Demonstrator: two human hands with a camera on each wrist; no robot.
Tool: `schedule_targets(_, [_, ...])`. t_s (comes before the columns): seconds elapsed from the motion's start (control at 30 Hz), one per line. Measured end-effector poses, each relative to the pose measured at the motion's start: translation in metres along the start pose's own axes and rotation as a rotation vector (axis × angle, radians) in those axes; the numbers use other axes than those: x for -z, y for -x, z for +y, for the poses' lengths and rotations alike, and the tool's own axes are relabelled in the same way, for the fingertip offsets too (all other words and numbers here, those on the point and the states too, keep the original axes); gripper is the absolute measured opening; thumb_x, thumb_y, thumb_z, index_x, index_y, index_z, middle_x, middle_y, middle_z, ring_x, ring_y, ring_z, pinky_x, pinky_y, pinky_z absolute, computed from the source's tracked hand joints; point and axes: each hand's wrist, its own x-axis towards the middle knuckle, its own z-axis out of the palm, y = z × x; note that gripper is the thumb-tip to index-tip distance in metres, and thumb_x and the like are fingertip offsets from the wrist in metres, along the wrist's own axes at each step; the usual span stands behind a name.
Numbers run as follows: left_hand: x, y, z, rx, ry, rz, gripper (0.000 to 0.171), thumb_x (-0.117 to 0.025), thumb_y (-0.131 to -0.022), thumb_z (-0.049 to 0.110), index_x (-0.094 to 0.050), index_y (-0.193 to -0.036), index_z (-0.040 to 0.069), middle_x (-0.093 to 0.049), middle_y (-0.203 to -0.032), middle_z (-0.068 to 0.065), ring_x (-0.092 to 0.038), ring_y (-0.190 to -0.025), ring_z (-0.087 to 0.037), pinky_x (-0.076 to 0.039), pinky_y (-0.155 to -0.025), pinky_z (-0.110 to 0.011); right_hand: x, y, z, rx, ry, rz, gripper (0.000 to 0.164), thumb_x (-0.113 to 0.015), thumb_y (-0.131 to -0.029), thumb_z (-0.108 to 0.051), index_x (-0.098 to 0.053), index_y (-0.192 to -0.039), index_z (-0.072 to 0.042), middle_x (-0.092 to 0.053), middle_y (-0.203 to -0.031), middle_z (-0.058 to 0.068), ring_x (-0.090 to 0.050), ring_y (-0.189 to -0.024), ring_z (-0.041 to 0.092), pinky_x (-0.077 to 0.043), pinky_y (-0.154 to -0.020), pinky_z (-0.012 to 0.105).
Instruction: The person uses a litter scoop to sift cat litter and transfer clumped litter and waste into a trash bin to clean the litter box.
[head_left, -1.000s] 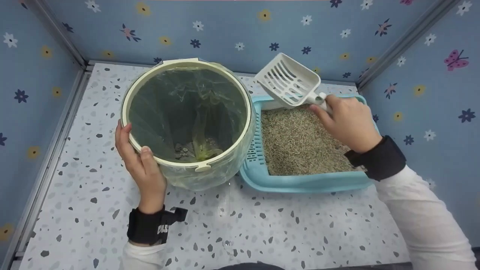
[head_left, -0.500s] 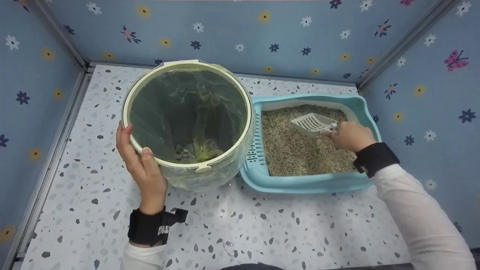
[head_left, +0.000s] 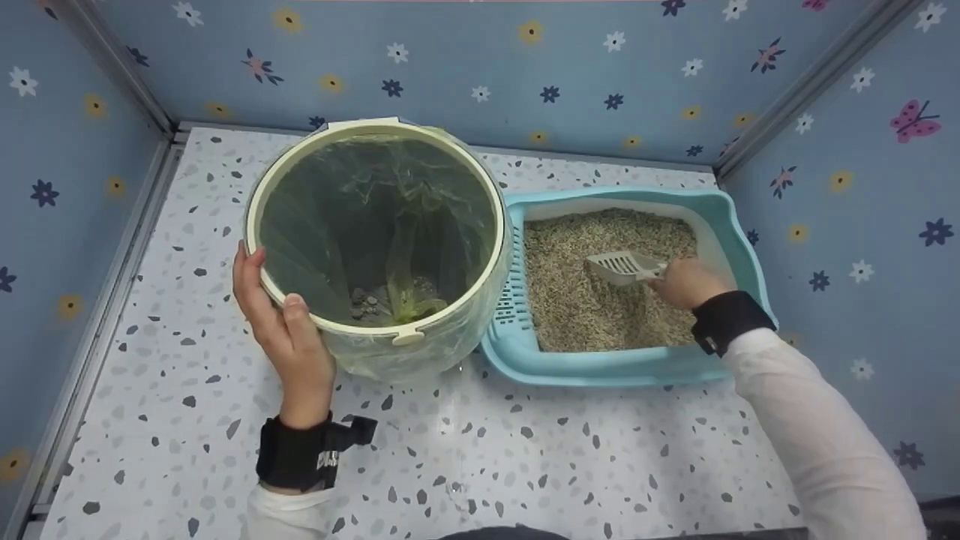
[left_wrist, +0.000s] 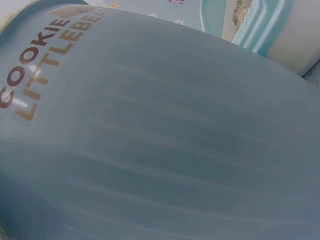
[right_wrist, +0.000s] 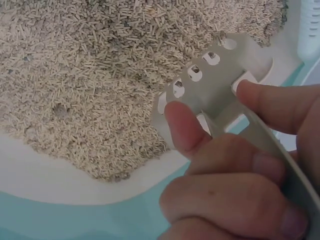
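Note:
My right hand (head_left: 690, 283) grips the handle of a white slotted litter scoop (head_left: 621, 266). The scoop's head is low at the litter (head_left: 570, 300), over the middle of a blue litter box (head_left: 600, 369). Close up in the right wrist view, curled fingers (right_wrist: 225, 195) wrap the handle and the thumb presses near the scoop's neck (right_wrist: 225, 100). On the left, my left hand (head_left: 289, 337) holds the near-left side of a round trash bin (head_left: 409, 352), thumb and fingertips at its cream rim. A yellowish clear bag lines it, with some grey clumps (head_left: 367, 300) at the bottom.
The bin stands against the litter box's slotted left side (head_left: 511, 292). Both are on a speckled white tabletop (head_left: 450, 465). Blue flowered panels (head_left: 465, 67) rise behind and at both sides. The left wrist view is mostly the bin's blue-grey wall (left_wrist: 175, 135).
The right hand has brought the scoop down from above the box's back left edge to the litter, then slightly lower and nearer. The left hand and bin stay in place.

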Motion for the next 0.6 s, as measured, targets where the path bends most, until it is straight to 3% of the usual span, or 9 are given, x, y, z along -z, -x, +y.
schedule_targets(0.13, [0.000,0.000,0.000,0.003,-0.004,0.000,0.047,-0.034,-0.087,0.004,-0.037,-0.129,-0.015,-0.025,-0.145,-0.032,-0.024,-0.139,-0.029,-0.014,-0.114,-0.033,-0.001,-0.008,-0.003,-0.032,-0.023,-0.021,0.047,-0.042,-0.098,-0.032,-0.063,-0.082,0.007,-0.059,-0.101,0.036,-0.060,-0.084,0.043,-0.046,-0.082,0.056])
schedule_targets(0.27, [-0.001,0.000,0.001,0.001,0.002,0.000,0.047,-0.034,-0.086,0.004,-0.037,-0.129,-0.015,-0.026,-0.144,-0.032,-0.024,-0.138,-0.028,-0.014,-0.114,-0.033,0.000,-0.016,-0.005,-0.035,-0.005,-0.030,0.051,-0.041,-0.098,-0.031,-0.062,-0.101,0.015,-0.057,-0.104,0.038,-0.059,-0.086,0.045,-0.047,-0.080,0.055])
schedule_targets(0.37, [-0.002,-0.001,0.000,-0.005,0.008,0.007,0.048,-0.034,-0.085,0.005,-0.037,-0.129,-0.015,-0.027,-0.144,-0.032,-0.024,-0.139,-0.028,-0.014,-0.114,-0.033,0.003,-0.022,-0.007,-0.061,-0.049,-0.046,0.050,-0.041,-0.097,-0.030,-0.061,-0.104,0.015,-0.058,-0.104,0.036,-0.061,-0.080,0.040,-0.049,-0.073,0.050])
schedule_targets(0.47, [-0.002,-0.001,0.000,-0.010,0.009,0.016,0.048,-0.034,-0.085,0.005,-0.037,-0.128,-0.016,-0.027,-0.143,-0.033,-0.025,-0.139,-0.028,-0.014,-0.115,-0.034,0.005,-0.028,-0.010,-0.119,-0.124,-0.058,0.048,-0.042,-0.096,-0.029,-0.061,-0.107,0.013,-0.056,-0.112,0.036,-0.061,-0.086,0.039,-0.048,-0.076,0.049])
schedule_targets(0.6, [-0.003,-0.001,0.000,-0.008,0.010,0.022,0.049,-0.035,-0.085,0.006,-0.037,-0.128,-0.016,-0.027,-0.143,-0.033,-0.025,-0.139,-0.027,-0.014,-0.115,-0.034,0.006,-0.034,-0.013,-0.159,-0.135,-0.046,0.048,-0.045,-0.092,-0.029,-0.056,-0.115,0.013,-0.054,-0.117,0.034,-0.058,-0.096,0.041,-0.046,-0.084,0.052])
